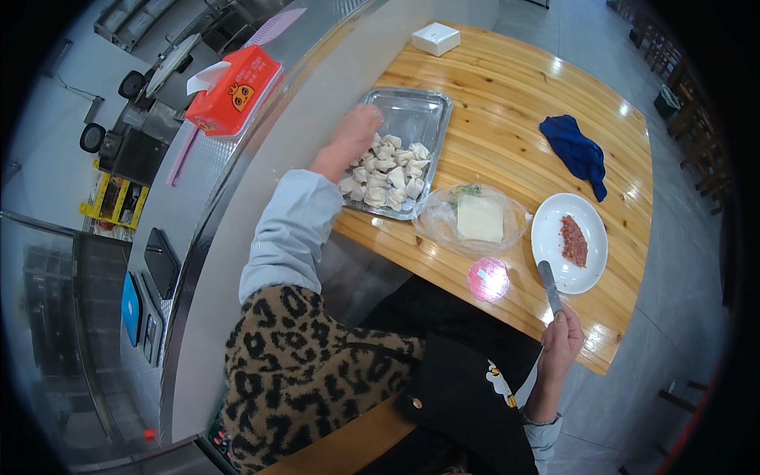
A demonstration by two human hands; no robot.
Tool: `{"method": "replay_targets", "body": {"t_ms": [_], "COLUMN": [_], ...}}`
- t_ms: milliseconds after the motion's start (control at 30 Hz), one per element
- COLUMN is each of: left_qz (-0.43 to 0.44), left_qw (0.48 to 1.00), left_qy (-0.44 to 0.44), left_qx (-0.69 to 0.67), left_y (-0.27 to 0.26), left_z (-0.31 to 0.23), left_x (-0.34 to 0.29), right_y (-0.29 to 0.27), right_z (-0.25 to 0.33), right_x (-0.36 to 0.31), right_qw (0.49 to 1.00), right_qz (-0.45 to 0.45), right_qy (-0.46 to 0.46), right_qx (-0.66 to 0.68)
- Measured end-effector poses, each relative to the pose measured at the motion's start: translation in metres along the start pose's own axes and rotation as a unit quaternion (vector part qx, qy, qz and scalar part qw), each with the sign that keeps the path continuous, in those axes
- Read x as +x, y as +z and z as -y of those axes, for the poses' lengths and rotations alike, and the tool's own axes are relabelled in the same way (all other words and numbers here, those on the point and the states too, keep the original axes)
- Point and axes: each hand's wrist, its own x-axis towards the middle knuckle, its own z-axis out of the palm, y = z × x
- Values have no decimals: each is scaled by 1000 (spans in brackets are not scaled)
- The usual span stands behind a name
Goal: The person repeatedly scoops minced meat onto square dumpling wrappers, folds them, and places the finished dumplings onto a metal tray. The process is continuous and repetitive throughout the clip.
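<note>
My left hand (359, 131) is over the left side of a metal tray (440, 127), its fingers curled closed; what they hold, if anything, is hidden. Folded wontons (388, 170) crowd the near half of that tray. In my right hand (563, 342) is a flat metal spreader (548, 286), its blade tip over the near rim of a white oval plate (546, 218). A mound of pinkish minced meat (573, 241) lies on the plate. Between tray and plate, a stack of square wonton wrappers (480, 218) sits on a clear plastic bag (435, 218).
A round pink disc (488, 279) lies by the near edge of the wooden table (507, 95). A dark blue cloth (571, 150) is at the right, a white square box (436, 38) at the far end. On the left counter stands a red tissue box (237, 91) near phones (161, 261).
</note>
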Motion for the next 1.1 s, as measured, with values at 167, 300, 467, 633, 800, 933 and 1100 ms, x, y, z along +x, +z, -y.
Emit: {"method": "replay_targets", "body": {"t_ms": [167, 300, 467, 633, 800, 933, 1100], "left_qz": [75, 47, 58, -56, 56, 93, 78], "left_qw": [991, 990, 982, 979, 970, 976, 973], "left_qy": [-85, -110, -136, 95, 172, 147, 148], "left_qx": [73, 79, 114, -168, -162, -131, -158], "left_y": [15, 17, -7, 15, 55, 63, 71], "left_z": [32, 26, -11, -124, -201, -208, -199], "left_x": [2, 0, 2, -43, -83, -83, -84], "right_y": [3, 3, 0, -3, -4, -8, -12], "right_z": [6, 10, 9, 9, 10, 11, 5], "right_x": [1, 2, 4, 9, 3, 0, 4], "right_qw": [1000, 1000, 1000, 1000, 1000, 1000, 1000], "right_qz": [-4, -1, 1, -15, -4, -7, -12], "right_qy": [-8, 5, 13, -16, 4, -6, -13], "right_qx": [-30, -17, 16, 13, 19, 3, 16]}}
